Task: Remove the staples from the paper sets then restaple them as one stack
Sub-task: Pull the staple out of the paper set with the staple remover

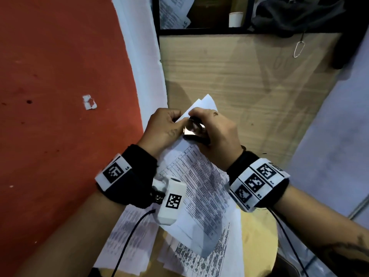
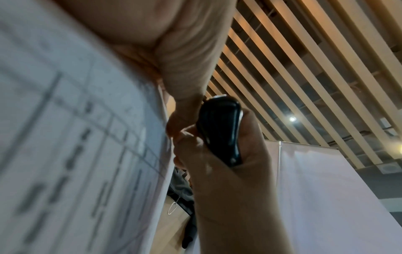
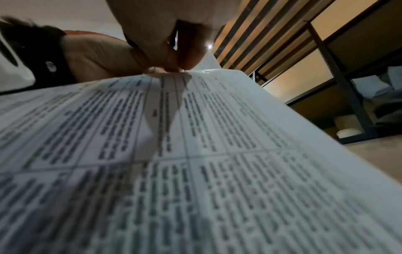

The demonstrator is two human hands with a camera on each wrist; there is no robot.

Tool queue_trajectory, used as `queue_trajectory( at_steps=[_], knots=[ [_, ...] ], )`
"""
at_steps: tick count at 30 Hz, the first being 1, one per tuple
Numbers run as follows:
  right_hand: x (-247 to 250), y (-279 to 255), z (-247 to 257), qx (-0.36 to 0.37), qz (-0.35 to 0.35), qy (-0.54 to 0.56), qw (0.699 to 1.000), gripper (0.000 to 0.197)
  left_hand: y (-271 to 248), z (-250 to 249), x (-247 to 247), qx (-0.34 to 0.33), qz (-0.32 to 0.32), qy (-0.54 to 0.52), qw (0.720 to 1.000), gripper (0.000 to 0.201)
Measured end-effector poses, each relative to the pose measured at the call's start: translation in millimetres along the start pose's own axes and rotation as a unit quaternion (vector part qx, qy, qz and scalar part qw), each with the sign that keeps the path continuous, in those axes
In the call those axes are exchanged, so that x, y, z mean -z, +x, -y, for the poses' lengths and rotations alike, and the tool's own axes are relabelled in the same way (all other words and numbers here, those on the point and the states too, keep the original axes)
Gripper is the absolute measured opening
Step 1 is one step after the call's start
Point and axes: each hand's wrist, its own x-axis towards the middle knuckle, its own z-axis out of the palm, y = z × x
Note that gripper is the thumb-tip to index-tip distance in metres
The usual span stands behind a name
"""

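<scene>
1. Left hand [image 1: 165, 126] is pinching the paper set [image 1: 199, 176] at its top corner, lifted off the table [image 1: 249, 76].
2. Right hand [image 1: 217, 132] is curled round the staple remover [image 1: 194, 130], kept right at that corner.
3. Corner's best held taut so nothing gets torn.

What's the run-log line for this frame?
left hand: pinches paper set corner | right hand: grips staple remover at that corner | staple: hidden
</scene>
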Motion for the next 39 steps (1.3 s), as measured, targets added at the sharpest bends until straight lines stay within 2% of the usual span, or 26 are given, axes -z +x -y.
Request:
queue_trajectory(
  at_steps=[2, 4, 5, 8, 11, 13, 14, 16, 18, 20, 22, 24, 26, 28, 29, 31, 33, 36, 38, 39],
  knots=[
    [0, -1, 0, -0.035, 0.001, 0.027, 0.999, 0.052, -1, 3, -1, -0.007, 0.002, 0.016, 1.0, 0.051],
    [0, -3, -2, -0.089, -0.003, 0.062, 0.994, 0.051, -2, 4, -3, -0.015, 0.008, 0.023, 1.0, 0.034],
    [-1, -4, -3, -0.099, -0.001, 0.071, 0.993, 0.049, -3, 4, -4, -0.015, 0.01, 0.026, 0.999, 0.033],
    [0, -8, -9, -0.034, 0.026, 0.052, 0.998, 0.036, -2, 9, -7, 0.0, 0.019, 0.022, 1.0, 0.049],
    [0, -11, -18, 0.03, 0.063, 0.015, 0.997, 0.035, -3, 12, -9, 0.011, 0.039, 0.005, 0.999, 0.06],
    [1, -10, -23, 0.022, 0.077, 0.01, 0.997, 0.035, -3, 13, -11, 0.012, 0.044, -0.011, 0.999, 0.068],
    [2, -9, -23, -0.01, 0.073, 0.028, 0.997, 0.035, -3, 13, -12, 0.008, 0.045, -0.019, 0.999, 0.065],
    [7, -5, -19, -0.125, 0.049, 0.107, 0.985, 0.037, -2, 10, -11, -0.002, 0.046, -0.018, 0.999, 0.043],
    [9, -5, -15, -0.24, 0.036, 0.198, 0.95, 0.037, 0, 9, -9, -0.027, 0.032, 0.043, 0.998, 0.023],
    [12, -8, -14, -0.297, 0.046, 0.232, 0.925, 0.038, 3, 12, -2, -0.049, 0.006, 0.102, 0.994, 0.025],
    [15, -15, -17, -0.322, 0.065, 0.207, 0.921, 0.039, 6, 13, 6, -0.068, -0.004, 0.135, 0.989, 0.033],
    [14, -27, -28, -0.361, 0.077, 0.165, 0.915, 0.034, 7, 11, 12, -0.08, -0.001, 0.172, 0.982, 0.026],
    [11, -45, -38, -0.415, 0.097, 0.131, 0.895, 0.026, 7, 10, 17, -0.086, 0.0, 0.207, 0.975, 0.022],
    [5, -62, -47, -0.463, 0.153, 0.111, 0.866, 0.024, 7, 9, 22, -0.095, 0.007, 0.236, 0.967, 0.024],
    [2, -70, -51, -0.473, 0.186, 0.098, 0.856, 0.03, 7, 10, 24, -0.101, 0.013, 0.247, 0.964, 0.026],
    [0, -79, -56, -0.464, 0.221, 0.067, 0.855, 0.034, 7, 12, 28, -0.112, 0.021, 0.272, 0.955, 0.038],
    [1, -77, -57, -0.442, 0.201, 0.045, 0.873, 0.028, 6, 15, 33, -0.126, 0.026, 0.291, 0.948, 0.048],
    [0, -64, -53, -0.439, 0.132, 0.094, 0.884, 0.029, 6, 18, 39, -0.131, 0.064, 0.279, 0.949, 0.027],
    [-3, -54, -49, -0.458, 0.102, 0.191, 0.862, 0.034, 6, 19, 41, -0.132, 0.101, 0.247, 0.955, 0.018],
    [-4, -50, -47, -0.471, 0.094, 0.246, 0.842, 0.035, 7, 20, 43, -0.134, 0.117, 0.236, 0.955, 0.016]
  ],
)
